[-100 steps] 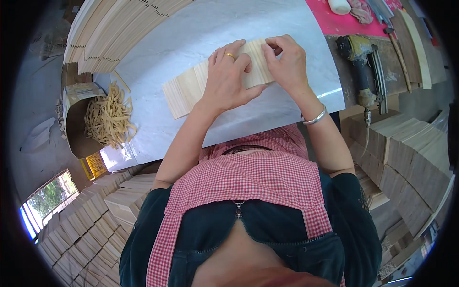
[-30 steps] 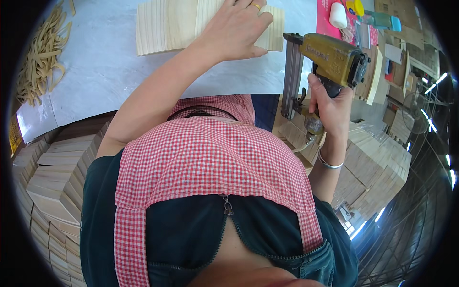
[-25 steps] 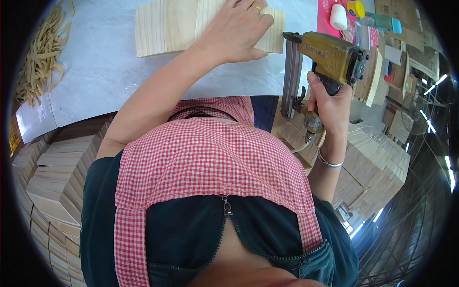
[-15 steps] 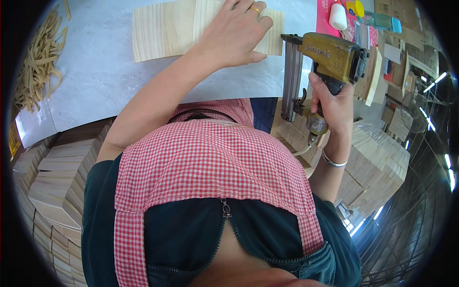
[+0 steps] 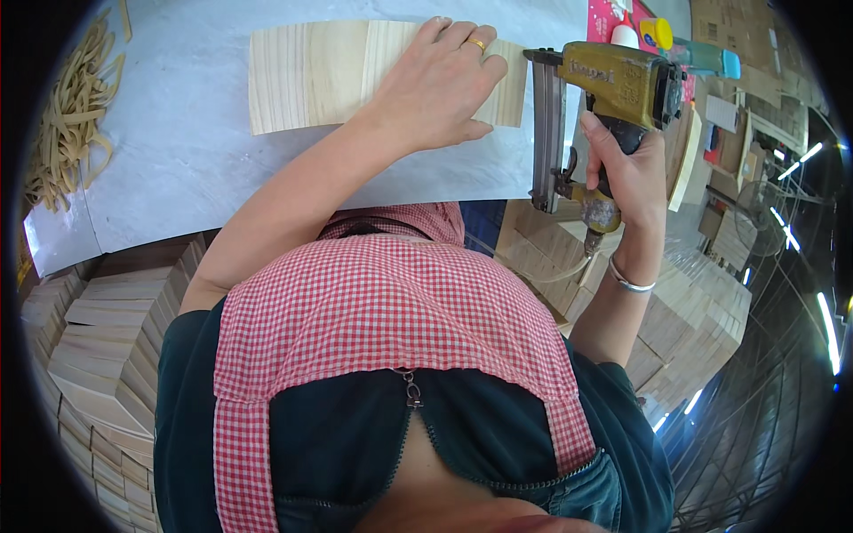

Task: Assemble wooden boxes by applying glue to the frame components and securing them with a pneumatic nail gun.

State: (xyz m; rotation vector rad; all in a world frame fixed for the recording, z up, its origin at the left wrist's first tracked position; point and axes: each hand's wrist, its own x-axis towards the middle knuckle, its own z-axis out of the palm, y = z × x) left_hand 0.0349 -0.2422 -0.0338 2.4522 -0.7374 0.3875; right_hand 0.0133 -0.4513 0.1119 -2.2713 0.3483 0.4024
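Note:
A pale wooden board (image 5: 333,75) with visible grain lies on the table, and joints or bands run across it. My left hand (image 5: 440,84), with a gold ring, grips its right part: the fingers bend over toward the far edge and the thumb rests at the near edge. The fingertips are partly hidden. In my right hand (image 5: 631,164) is a yellow and black air nail gun (image 5: 613,80), fingers wrapped round its black handle. Its nose is just beyond the board's right end, apart from it, and its long grey magazine points toward me.
The pale table (image 5: 204,178) bears a heap of tan strips (image 5: 71,124) at left. A white bottle (image 5: 625,37), a yellow-lidded container (image 5: 657,33) and a clear bottle (image 5: 711,60) stand far right. Wooden pieces are stacked at lower left (image 5: 115,364) and right (image 5: 684,320). An air hose hangs from the gun.
The nail gun has shifted a little farther from me relative to the board. My left hand keeps its place on the board; the whole table scene sits slightly lower in the picture.

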